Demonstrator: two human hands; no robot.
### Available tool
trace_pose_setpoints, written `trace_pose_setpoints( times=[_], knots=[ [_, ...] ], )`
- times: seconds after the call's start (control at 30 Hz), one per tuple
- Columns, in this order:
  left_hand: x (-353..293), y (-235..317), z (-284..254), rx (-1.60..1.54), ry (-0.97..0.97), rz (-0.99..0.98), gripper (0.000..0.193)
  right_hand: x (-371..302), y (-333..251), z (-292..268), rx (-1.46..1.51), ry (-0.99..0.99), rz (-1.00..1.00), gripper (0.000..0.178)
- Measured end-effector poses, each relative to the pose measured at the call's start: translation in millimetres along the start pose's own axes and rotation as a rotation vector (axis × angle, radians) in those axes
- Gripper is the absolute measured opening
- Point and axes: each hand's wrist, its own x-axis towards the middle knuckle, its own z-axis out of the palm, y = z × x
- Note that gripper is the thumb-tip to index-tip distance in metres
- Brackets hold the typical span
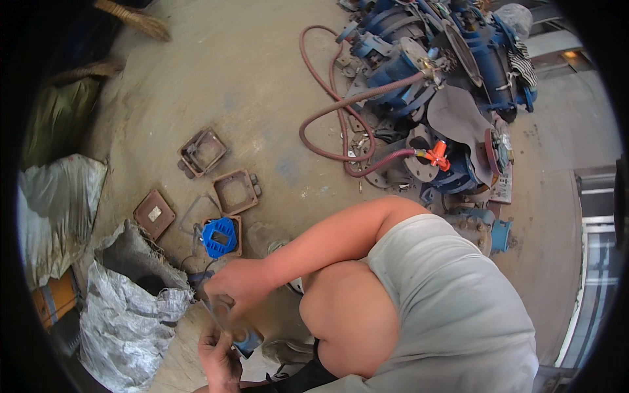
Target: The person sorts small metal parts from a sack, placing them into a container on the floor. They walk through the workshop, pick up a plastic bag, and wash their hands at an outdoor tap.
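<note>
My left hand (219, 357), near the lower edge, has its fingers closed on a small blue-and-grey piece (247, 342). Just above it, my right hand (241, 283) reaches over with bent fingers, smeared by motion. A thin grey flat piece (216, 312) shows between the two hands; which hand grips it is unclear. Beyond my right hand lies a bright blue slotted plastic part (218, 238), resting on a rusty square housing (236, 247). Two more rusty square housings, one (236, 192) nearer and one (202, 152) farther, sit on the floor. A brown square cover (154, 215) lies left of them.
A silvery woven sack (131, 321) stands open at the left, with another crumpled sack (62, 203) behind. Blue valve bodies (400, 72) are piled at upper right, with a looping reddish hose (327, 108) and an orange fitting (437, 155). A straw broom (137, 19) lies at upper left.
</note>
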Motion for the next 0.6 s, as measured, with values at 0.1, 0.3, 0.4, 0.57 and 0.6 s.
trace_pose_setpoints(
  times=[0.1,0.3,0.4,0.57,0.6],
  knots=[
    [2.3,-3.2,-3.0,-0.031,-0.070,0.075,0.054,-1.2,0.8,0.3,0.007,0.016,-0.006,0.037],
    [2.7,0.2,5.2,0.058,-0.042,0.053,0.054,-0.6,5.2,1.2,-0.086,0.019,-0.036,0.055],
    [-0.9,7.5,14.7,0.111,0.128,-0.070,0.049,0.7,4.6,1.4,-0.135,-0.008,0.037,0.056],
    [2.5,12.6,27.1,0.145,0.067,-0.028,0.048,-0.4,6.3,-0.7,-0.087,0.070,-0.200,0.055],
    [4.4,12.3,28.4,0.143,0.073,-0.026,0.048,-1.8,7.7,-1.6,-0.078,0.085,-0.193,0.055]
  ],
)
